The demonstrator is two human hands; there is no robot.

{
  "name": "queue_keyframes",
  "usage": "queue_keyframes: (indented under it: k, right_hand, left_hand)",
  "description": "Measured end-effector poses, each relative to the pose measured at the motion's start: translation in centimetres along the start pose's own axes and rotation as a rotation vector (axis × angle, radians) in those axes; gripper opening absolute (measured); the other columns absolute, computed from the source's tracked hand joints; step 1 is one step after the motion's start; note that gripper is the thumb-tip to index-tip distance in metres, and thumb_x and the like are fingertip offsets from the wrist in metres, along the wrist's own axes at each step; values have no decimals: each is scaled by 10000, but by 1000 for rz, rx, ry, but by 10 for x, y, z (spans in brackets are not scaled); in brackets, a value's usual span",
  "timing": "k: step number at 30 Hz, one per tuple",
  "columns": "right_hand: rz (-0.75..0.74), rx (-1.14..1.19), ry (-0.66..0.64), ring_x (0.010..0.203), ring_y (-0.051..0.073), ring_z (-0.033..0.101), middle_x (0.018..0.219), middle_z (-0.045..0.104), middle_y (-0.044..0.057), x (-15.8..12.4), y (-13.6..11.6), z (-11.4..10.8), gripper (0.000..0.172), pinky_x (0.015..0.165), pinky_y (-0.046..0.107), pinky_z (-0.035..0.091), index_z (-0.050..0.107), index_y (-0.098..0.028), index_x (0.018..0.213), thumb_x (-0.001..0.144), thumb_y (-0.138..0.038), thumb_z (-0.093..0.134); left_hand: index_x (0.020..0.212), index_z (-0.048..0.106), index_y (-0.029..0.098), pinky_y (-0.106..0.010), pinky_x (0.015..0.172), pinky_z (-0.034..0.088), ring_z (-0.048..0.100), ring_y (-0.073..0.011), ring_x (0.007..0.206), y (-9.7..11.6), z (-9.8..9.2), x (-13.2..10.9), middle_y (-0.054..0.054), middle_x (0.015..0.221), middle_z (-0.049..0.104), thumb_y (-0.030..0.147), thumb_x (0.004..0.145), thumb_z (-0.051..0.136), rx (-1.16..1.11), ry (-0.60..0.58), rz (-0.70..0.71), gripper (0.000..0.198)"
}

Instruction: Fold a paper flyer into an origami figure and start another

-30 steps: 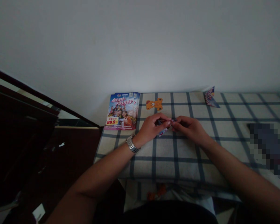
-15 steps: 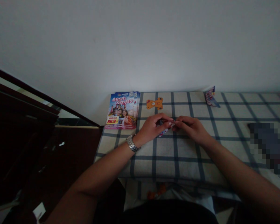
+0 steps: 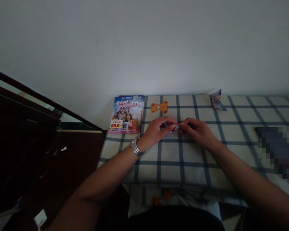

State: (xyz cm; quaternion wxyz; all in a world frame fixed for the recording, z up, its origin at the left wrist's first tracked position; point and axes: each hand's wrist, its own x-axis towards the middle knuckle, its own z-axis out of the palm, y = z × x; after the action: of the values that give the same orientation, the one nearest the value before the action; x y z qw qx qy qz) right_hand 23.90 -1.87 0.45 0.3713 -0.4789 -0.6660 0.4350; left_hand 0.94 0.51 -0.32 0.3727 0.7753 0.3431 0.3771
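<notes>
the left hand [image 3: 156,131] grips a small folded printed paper [image 3: 168,132], hiding much of it, and the right hand [image 3: 197,131] pinches its tip, so it lies between the two. an orange bear cutout [image 3: 159,107] lies just beyond the left hand.

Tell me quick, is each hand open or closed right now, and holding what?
Left hand: closed, holding a small printed paper.
Right hand: closed, pinching at the paper's end; how firmly cannot be told.

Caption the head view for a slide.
Left hand holds a small multicoloured printed paper, right hand at its tip, above a cream-and-blue checked cloth.
</notes>
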Motion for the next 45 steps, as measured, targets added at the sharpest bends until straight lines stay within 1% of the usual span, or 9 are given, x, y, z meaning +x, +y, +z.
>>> queue_keyframes:
  k: [8, 16, 20, 23, 25, 28, 32, 38, 45]
  right_hand:
    - [65, 58, 92, 669, 184, 659, 720, 740, 31, 3, 5, -5, 422, 672, 316, 525, 709, -219, 806, 962, -609, 674]
    - [118, 50, 134, 627, 189, 659, 697, 742, 43, 6, 2, -4, 453, 633, 324, 546, 707, -221, 769, 935, -642, 681]
    - [100, -10, 121, 642, 187, 675, 703, 739, 37, 6, 1, -5, 439, 642, 316, 551, 715, -216, 794, 964, -616, 653]
    - [60, -108, 133, 720, 202, 718, 791, 773, 41, 4, 4, -5, 387, 691, 323, 578, 754, -216, 908, 982, -580, 646]
    - [10, -113, 141, 847, 225, 757, 960, 810, 51, 4, 9, -5, 352, 789, 350, 615, 764, -231, 1074, 956, -556, 701]
    - [-13, -108, 123, 916, 250, 782, 1042, 819, 57, 4, 16, -5, 433, 839, 394, 648, 727, -260, 1267, 928, -527, 753]
    - [-116, -152, 70, 980, 253, 784, 1134, 814, 59, 4, 20, -6, 325, 881, 397, 659, 770, -264, 1203, 930, -439, 773]
    - [-269, -251, 75, 937, 234, 780, 1059, 818, 50, 5, 15, -9, 180, 833, 370, 652, 813, -263, 1098, 977, -370, 734]
    - [-299, -323, 76, 881, 224, 779, 1011, 825, 41, 5, 14, -12, 159, 785, 350, 631, 820, -266, 1089, 1001, -340, 710]
  left_hand:
    - [1300, 675, 238, -330, 900, 592, 701, -182, 1031, -2, -1, -1, -90, 1250, 721, 357, 1052, 627, -23, 46, 13, 278]
    - [1313, 634, 273, -449, 1078, 558, 628, -238, 1199, -1, -4, 0, -78, 1278, 638, 251, 913, 815, 168, 30, 87, 440]
    - [1291, 654, 256, -441, 1100, 553, 636, -221, 1195, -2, -3, 1, -65, 1254, 641, 217, 911, 812, 181, 31, 89, 414]
    - [1292, 667, 231, -418, 1087, 561, 647, -207, 1176, -3, -3, 1, -65, 1240, 653, 234, 937, 785, 185, 44, 93, 375]
    - [1282, 680, 221, -421, 1093, 562, 648, -210, 1193, -3, -4, 1, -71, 1260, 656, 257, 951, 771, 186, 53, 91, 345]
    - [1282, 694, 225, -440, 1123, 551, 642, -218, 1234, -3, -4, 1, -76, 1300, 651, 272, 963, 759, 183, 40, 89, 329]
    - [1284, 701, 234, -462, 1141, 543, 633, -225, 1265, -6, -2, 0, -80, 1324, 635, 277, 961, 760, 172, 39, 93, 332]
    - [1278, 682, 211, -423, 1082, 558, 658, -213, 1188, -3, -4, 0, -89, 1247, 667, 290, 1008, 692, 140, 12, 89, 281]
    - [1249, 694, 233, -392, 1074, 552, 664, -202, 1191, 4, -10, 1, -61, 1254, 686, 333, 1049, 641, 271, 15, 147, 230]
